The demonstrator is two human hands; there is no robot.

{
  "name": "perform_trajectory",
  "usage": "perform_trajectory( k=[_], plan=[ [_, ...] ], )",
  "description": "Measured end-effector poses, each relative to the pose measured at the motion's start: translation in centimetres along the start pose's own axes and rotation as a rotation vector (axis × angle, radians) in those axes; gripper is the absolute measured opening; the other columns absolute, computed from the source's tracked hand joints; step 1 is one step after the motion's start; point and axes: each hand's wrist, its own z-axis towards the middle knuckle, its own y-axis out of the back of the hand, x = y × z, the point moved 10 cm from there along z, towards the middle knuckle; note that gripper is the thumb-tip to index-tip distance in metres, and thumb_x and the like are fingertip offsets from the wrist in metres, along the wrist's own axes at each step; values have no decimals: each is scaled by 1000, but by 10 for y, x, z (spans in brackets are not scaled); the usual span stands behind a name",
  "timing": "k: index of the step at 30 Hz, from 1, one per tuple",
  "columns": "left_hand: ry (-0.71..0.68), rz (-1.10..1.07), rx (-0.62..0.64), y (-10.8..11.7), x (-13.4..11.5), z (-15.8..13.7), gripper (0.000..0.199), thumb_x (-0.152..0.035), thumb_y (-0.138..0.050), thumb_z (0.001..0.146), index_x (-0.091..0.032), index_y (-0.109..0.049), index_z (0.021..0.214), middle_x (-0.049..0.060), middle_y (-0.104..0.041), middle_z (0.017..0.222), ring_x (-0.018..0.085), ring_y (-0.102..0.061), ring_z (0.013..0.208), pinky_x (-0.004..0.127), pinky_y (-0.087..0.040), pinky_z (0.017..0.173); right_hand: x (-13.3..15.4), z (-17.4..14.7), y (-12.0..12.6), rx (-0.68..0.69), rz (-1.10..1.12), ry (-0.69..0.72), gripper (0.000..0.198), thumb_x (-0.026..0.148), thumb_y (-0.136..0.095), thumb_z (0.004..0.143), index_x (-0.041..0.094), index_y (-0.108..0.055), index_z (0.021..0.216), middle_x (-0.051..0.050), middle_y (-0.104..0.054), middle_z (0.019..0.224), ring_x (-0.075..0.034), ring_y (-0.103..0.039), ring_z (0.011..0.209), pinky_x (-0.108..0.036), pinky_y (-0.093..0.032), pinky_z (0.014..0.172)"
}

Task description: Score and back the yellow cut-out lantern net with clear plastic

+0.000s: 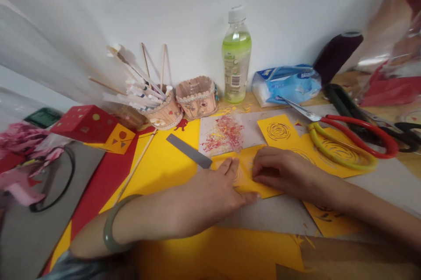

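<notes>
Yellow card [246, 160]: hand placement
Left hand [219, 188] flat on its left side; right hand [284, 168] curled at right, grip indiscernible

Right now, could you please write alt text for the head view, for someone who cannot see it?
The left hand lies spread on a yellow sheet; the right hand, fingers curled, is over its right part. A grey strip lies beyond, red-and-yellow-handled scissors to the right, and a green-tinted bottle stands behind.
</notes>
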Motion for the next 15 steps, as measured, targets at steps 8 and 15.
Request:
perform_trajectory(
  k=[8, 15],
  plan=[
    [-10, 20, 26, 1, -2, 1, 41, -9, -36, 88, -25, -58, 119, 11, -60, 119, 27, -54, 115, 37, -43, 91, 0, 1, 3, -24, 44, -14, 20, 27, -49, 85, 16, -62, 74, -5, -62, 77, -14, -57, 71, -26, -44, 65],
    [-23, 80, 69, -4, -3, 4, 38, -9, -42, 87, -24, -57, 119, 14, -59, 120, 30, -53, 116, 39, -45, 90, 3, -2, 3, -17, 53, -1, 21, 29, -49, 88, 16, -61, 78, -6, -60, 81, -14, -55, 75, -27, -44, 68]
  ],
)
